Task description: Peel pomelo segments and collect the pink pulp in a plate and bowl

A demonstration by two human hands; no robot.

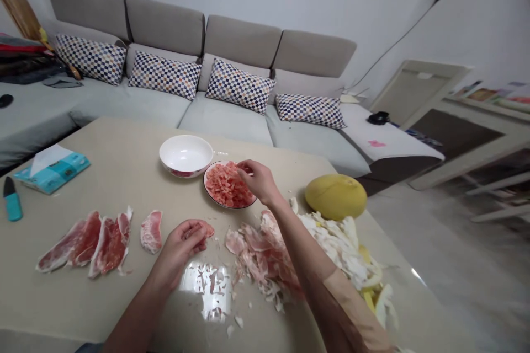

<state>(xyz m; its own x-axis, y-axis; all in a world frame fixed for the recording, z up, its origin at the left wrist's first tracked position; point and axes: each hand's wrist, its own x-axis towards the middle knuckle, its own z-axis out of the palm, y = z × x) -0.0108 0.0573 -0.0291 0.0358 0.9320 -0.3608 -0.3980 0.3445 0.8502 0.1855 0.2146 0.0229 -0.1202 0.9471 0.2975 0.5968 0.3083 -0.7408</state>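
Observation:
My left hand [182, 245] is closed around a pink pomelo segment [210, 229], part of which sticks out past the fingertips. My right hand [257, 181] reaches over a dark-rimmed plate [248, 205] heaped with loose pomelo pulp [226, 183]. Its thumb and fingers are pinched together at the pulp's right edge; whatever lies between them is hidden. Left of my left hand lies a single unpeeled segment [151, 231], with larger segments [110, 242] farther left. A pile of stripped membranes [265, 251] spreads beneath my right forearm.
A white bowl [184, 150] stands behind the plate. On the right are a yellow pomelo [335, 197] and torn white rind [343, 248]. A tissue pack [58, 174] and a teal-handled knife [13, 204] lie at the left. Beyond the table is a sofa [223, 121].

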